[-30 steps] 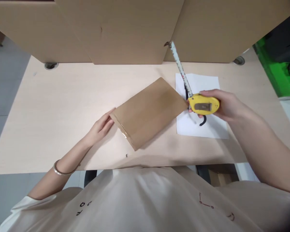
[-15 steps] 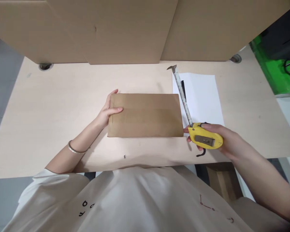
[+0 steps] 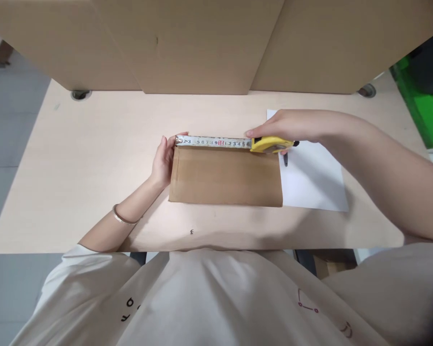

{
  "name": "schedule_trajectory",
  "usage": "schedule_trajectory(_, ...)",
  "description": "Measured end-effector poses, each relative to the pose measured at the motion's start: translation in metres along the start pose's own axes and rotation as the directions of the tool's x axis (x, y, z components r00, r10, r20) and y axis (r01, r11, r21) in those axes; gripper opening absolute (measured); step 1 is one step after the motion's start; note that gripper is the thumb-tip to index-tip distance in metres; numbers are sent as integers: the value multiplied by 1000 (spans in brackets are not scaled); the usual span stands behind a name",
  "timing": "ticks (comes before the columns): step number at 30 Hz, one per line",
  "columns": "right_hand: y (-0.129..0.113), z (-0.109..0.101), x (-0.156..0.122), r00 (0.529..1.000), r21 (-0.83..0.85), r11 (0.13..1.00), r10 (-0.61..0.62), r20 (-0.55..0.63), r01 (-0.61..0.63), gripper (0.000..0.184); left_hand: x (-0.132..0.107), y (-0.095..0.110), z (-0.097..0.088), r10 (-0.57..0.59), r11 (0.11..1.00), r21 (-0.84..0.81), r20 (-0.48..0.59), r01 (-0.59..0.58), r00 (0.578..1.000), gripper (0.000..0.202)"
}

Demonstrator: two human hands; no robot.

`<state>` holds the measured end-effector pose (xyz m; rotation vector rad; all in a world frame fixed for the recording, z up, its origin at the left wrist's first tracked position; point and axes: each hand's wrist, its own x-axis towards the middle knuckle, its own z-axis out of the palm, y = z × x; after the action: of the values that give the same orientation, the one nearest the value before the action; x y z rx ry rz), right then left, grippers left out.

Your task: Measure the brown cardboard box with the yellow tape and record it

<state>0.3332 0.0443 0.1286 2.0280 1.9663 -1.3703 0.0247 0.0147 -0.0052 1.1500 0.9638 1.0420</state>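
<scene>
A brown cardboard box (image 3: 226, 178) lies on the table in front of me. My left hand (image 3: 164, 161) grips its left end, with fingertips at the far left corner beside the tape's hook. Along the box's far edge runs the white blade of a tape measure (image 3: 270, 143), numbers facing up. My right hand (image 3: 274, 126) is closed round the yellow case over the far right part of the box. Most of the right fingers are hidden behind the case.
A white sheet of paper (image 3: 319, 182) lies right of the box, with a black pen (image 3: 286, 159) partly covered by my right hand. Large cardboard panels (image 3: 202, 48) stand along the table's back edge. Two round cable holes (image 3: 81, 95) sit near the back corners.
My right hand has carried the tape measure from the box's near right corner to its far edge, and the blade now lies along that edge. My left thumb has left the box top.
</scene>
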Motion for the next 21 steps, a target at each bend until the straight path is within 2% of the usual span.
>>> schedule_trajectory(3, -16, -1, 7, 990, -220, 970, 119, 80, -99, 63, 1, -1, 1, -59, 995, -77, -47, 56, 997, 63)
schedule_trajectory(7, -22, -1, 8, 984, -316, 944, 133, 117, -90, 60, 1, -4, 1, -66, 992, -118, -110, 52, 992, 42)
schedule_trajectory(12, -23, 0, 9, 981, -308, 944, 158, 116, -116, 51, 5, -5, -1, -81, 996, -57, -138, 74, 987, 39)
schedule_trajectory(16, -24, 1, 9, 985, -252, 961, 139, 102, -109, 47, 11, -4, -5, -19, 996, 83, -173, 34, 985, 31)
schedule_trajectory(21, -15, -1, 3, 986, -250, 965, 113, 121, -80, 44, 14, 0, -10, 44, 973, 231, -152, -8, 987, 30)
